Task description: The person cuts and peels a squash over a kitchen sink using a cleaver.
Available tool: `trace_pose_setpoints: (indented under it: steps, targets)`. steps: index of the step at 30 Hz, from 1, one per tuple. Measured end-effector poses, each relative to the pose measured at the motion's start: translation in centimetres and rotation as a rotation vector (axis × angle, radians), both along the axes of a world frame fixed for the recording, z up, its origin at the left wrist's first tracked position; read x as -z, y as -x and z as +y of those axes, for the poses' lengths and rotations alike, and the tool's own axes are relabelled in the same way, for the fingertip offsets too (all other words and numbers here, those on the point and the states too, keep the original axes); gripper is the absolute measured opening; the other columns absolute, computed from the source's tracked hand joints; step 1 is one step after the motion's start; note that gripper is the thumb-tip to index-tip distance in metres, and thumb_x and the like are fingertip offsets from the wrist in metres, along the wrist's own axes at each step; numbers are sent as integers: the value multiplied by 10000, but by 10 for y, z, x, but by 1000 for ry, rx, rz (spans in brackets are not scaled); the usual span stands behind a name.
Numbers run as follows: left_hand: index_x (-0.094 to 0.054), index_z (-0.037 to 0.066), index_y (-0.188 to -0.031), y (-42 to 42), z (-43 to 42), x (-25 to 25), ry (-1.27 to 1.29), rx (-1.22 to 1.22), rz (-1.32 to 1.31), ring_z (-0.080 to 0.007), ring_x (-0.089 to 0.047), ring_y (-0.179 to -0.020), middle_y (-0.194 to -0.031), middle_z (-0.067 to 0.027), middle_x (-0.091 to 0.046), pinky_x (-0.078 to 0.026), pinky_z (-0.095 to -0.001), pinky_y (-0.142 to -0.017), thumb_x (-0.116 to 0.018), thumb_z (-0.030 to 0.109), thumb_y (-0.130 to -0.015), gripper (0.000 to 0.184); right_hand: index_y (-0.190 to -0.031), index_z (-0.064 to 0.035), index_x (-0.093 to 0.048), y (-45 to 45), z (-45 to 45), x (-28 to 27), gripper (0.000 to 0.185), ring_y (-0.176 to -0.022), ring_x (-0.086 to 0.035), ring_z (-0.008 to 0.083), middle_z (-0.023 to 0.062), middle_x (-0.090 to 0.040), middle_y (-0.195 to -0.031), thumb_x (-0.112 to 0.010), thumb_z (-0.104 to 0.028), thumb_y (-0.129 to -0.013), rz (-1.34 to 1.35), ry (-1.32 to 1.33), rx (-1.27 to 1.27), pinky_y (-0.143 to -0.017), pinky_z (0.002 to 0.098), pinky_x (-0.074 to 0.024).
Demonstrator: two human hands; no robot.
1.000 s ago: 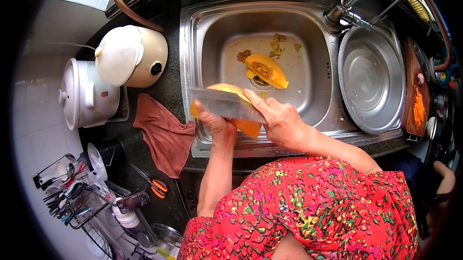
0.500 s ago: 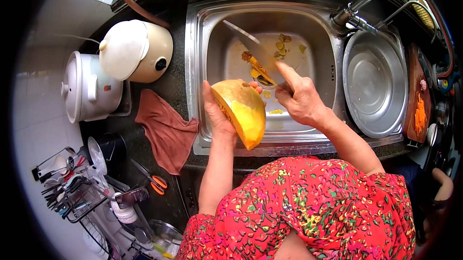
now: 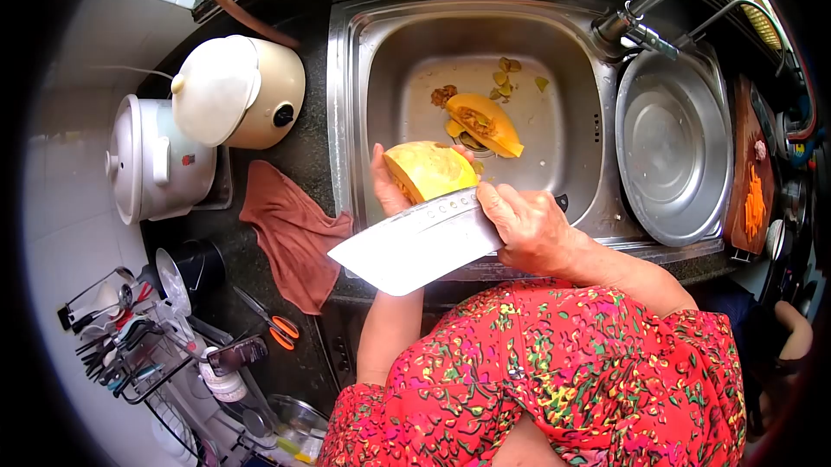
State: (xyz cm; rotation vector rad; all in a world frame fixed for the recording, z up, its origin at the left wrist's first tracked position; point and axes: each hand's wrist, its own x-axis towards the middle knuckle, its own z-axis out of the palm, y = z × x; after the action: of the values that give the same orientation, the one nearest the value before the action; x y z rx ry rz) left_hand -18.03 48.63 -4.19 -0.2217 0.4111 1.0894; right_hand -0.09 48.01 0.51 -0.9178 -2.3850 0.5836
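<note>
Over the sink's near left part, my left hand (image 3: 389, 185) holds a pumpkin piece (image 3: 430, 169), its skin partly peeled to bright yellow. My right hand (image 3: 538, 229) is closed round the handle of a broad knife (image 3: 420, 246). The blade points left, its flat face toward the camera, and hides the lower edge of the pumpkin and part of my left palm. In the sink (image 3: 571, 77) lies a second pumpkin piece (image 3: 495, 123) with its seedy hollow showing, beside peel scraps (image 3: 502, 82) and a clump of seeds and pulp (image 3: 443, 96).
A metal basin (image 3: 673, 151) and a board with orange strips (image 3: 753, 203) are at the right, under the faucet (image 3: 640, 30). Two cookers (image 3: 247, 90), a brown cloth (image 3: 294, 233), scissors (image 3: 275, 322) and a utensil rack (image 3: 130, 337) stand left. Another person's arm (image 3: 794, 333) shows lower right.
The knife has swung from over the sink down and left, in front of the pumpkin piece. Earlier its blade lay across that piece. My left hand still holds the piece.
</note>
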Motion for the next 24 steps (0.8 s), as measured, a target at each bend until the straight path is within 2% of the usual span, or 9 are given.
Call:
trace_pose_setpoints:
  steps: [1,3,7,9,16,18,20,24]
  targets:
    - [-501,-55,-1101,-1,1,-4,0,1,0,-368,-518,-1021,-1074,-244,-541,-446,-472,-871,-512,667,-714,820,-970,81,-482,0,0,-1,362,-484,-525,277,126,-485,-663,-533,11,-618,0,0,1,-421,357,-456]
    - [-500,-42,-1056,-4,3,-12,46,6,143,-304,-586,-889,-995,-216,-569,-493,-409,-802,-487,719,-704,838,-969,83,-481,1,0,-3,362,-488,-527,279,131,-485,-667,-531,15,-617,-4,9,-12,-422,362,-458]
    - [-501,-50,-1053,1,1,-4,52,2,184,-305,-587,-885,-989,-217,-571,-493,-408,-797,-491,710,-704,836,-973,86,-477,2,-1,-2,368,-490,-527,282,139,-488,-683,-534,9,-618,7,31,-23,-417,365,-456]
    - [-485,-74,-1128,5,-1,3,1,-26,89,-372,-529,-1019,-1090,-244,-546,-434,-464,-894,-474,669,-734,841,-965,84,-473,3,-2,0,350,-493,-526,292,148,-489,-700,-537,0,-632,-5,59,-26,-421,375,-457]
    - [-491,-50,-1114,7,-9,-9,54,-117,111,-386,-524,-1027,-1090,-244,-551,-420,-467,-906,-423,632,-786,760,-949,42,-470,8,-5,13,297,-520,-532,325,152,-496,-718,-534,-16,-665,32,110,26,-447,403,-460]
    - [-501,-47,-1086,1,-11,-19,57,-147,194,-360,-539,-1002,-1039,-224,-569,-436,-452,-880,-418,627,-790,741,-1051,65,-462,6,-4,22,584,-594,-553,317,136,-514,-764,-629,24,-493,-53,104,76,-463,390,-456]
    - [-513,-44,-1057,-2,-12,-26,61,-200,335,-338,-561,-964,-974,-208,-594,-449,-435,-856,-388,630,-799,732,-1052,60,-461,7,-1,20,582,-603,-556,320,137,-516,-765,-626,27,-495,-49,116,58,-466,392,-457]
    - [-519,-45,-1043,5,-12,-24,-4,-236,326,-344,-562,-957,-972,-209,-595,-445,-434,-857,-354,590,-822,693,-1029,43,-456,10,-5,18,549,-618,-556,328,138,-514,-756,-616,36,-504,-35,139,74,-482,400,-460]
